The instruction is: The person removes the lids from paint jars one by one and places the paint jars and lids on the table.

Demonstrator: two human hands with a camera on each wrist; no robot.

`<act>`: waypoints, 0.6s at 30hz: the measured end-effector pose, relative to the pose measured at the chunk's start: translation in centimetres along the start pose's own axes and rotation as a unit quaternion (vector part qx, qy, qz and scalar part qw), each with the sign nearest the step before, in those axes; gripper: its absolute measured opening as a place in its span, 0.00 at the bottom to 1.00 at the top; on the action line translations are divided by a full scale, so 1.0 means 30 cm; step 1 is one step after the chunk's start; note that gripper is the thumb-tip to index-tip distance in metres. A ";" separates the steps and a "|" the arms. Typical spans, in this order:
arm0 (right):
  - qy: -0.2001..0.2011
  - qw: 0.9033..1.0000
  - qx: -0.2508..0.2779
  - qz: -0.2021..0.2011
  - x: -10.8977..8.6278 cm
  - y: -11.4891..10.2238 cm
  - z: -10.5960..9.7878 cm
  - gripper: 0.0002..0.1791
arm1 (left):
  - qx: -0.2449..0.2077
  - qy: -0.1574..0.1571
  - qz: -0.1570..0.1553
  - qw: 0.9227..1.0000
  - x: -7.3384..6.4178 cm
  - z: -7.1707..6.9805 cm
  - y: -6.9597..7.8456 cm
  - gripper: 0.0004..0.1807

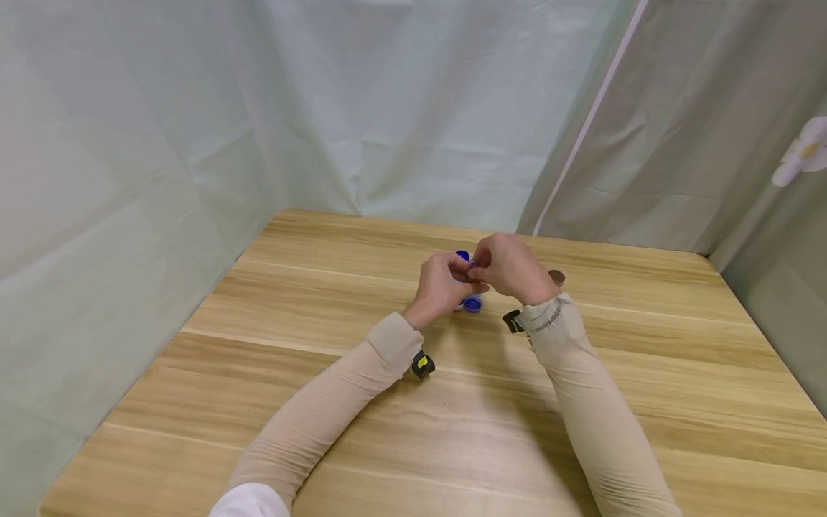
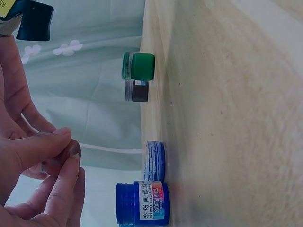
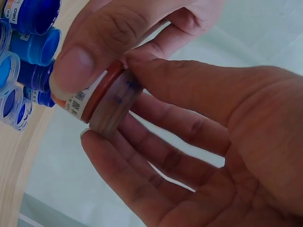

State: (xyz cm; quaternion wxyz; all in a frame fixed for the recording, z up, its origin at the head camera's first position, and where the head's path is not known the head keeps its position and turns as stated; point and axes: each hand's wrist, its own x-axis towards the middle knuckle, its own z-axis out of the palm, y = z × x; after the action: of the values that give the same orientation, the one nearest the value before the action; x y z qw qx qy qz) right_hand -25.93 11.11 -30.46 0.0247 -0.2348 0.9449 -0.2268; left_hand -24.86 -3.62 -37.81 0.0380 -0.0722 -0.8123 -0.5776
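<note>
Above the wooden table, my left hand (image 1: 441, 283) and right hand (image 1: 512, 269) meet at one small paint jar (image 3: 87, 101). It is reddish brown with a white label, and it is tilted in the right wrist view. My left thumb and fingers grip its body. My right thumb and fingertips pinch its clear, ridged lid (image 3: 113, 109), which sits on the jar. In the left wrist view, fingers cover most of this jar. Below the hands stands a blue gouache jar (image 2: 154, 205) without a lid, with a blue-smeared lid (image 2: 155, 161) beside it.
Several blue paint jars (image 3: 35, 47) stand close together, with loose lids (image 3: 9, 101) next to them. A green jar (image 2: 143, 66) and a dark jar (image 2: 139, 91) stand farther off. Pale curtains (image 1: 420, 108) hang behind the wooden table (image 1: 388, 445).
</note>
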 end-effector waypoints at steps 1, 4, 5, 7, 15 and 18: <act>-0.002 1.000 0.003 -0.004 0.000 0.001 -0.001 0.03 | 0.002 -0.001 0.001 1.000 0.000 0.001 0.000 0.13; -0.007 1.000 0.008 -0.013 0.000 0.002 -0.001 0.02 | 0.009 -0.001 0.003 1.000 0.001 0.002 0.000 0.12; -0.005 1.000 0.007 -0.013 0.001 0.002 0.000 0.02 | 0.013 -0.001 0.004 1.000 0.000 0.002 0.001 0.12; 0.005 1.000 -0.002 -0.007 0.000 0.000 0.000 0.05 | 0.013 -0.002 0.003 1.000 0.000 0.002 0.002 0.12; 0.013 0.999 -0.024 0.031 -0.006 -0.001 0.003 0.12 | -0.003 -0.006 -0.006 1.000 0.000 0.004 0.004 0.11; 0.009 0.999 -0.020 0.025 -0.004 -0.002 0.005 0.10 | -0.003 -0.002 -0.006 1.000 0.002 0.005 0.002 0.11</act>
State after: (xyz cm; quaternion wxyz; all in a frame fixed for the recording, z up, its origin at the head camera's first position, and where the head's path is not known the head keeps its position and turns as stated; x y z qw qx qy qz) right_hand -25.76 11.05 -30.57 0.0171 -0.2097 0.9549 -0.2094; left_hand -24.90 -3.46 -37.80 0.0324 -0.0688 -0.8110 -0.5801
